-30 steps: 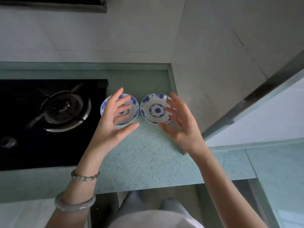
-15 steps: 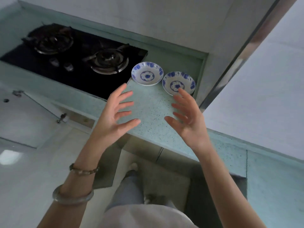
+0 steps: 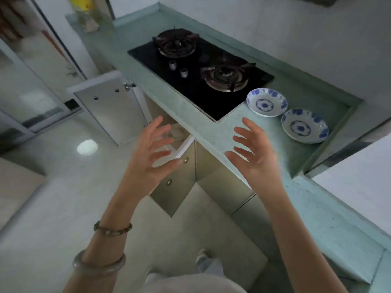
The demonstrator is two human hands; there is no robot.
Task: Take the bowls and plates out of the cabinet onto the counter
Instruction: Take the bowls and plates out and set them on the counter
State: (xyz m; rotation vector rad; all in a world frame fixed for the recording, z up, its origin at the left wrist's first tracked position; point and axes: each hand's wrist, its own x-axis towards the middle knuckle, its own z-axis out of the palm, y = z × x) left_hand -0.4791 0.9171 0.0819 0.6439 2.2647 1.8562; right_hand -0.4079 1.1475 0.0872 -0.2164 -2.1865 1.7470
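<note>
- Left hand [image 3: 151,154] and right hand [image 3: 252,153]: both empty, fingers spread apart, held in the air near the front edge of the counter [image 3: 213,132].
- Two blue-patterned bowls [image 3: 267,102] [image 3: 304,126] stand side by side on the counter, right of the stove [image 3: 201,75], apart from both hands.
- Step in hand, as judged: going to the open cabinet [image 3: 179,134] under the counter for more dishes.
- Advice: lower both hands together, grip each dish by its rim, lift clear of the door [image 3: 112,106], and set it down left of the standing bowls.
- Hidden: the cabinet interior is largely covered by the left hand; only pale, blurred shapes show, so the remaining count cannot be told.
</note>
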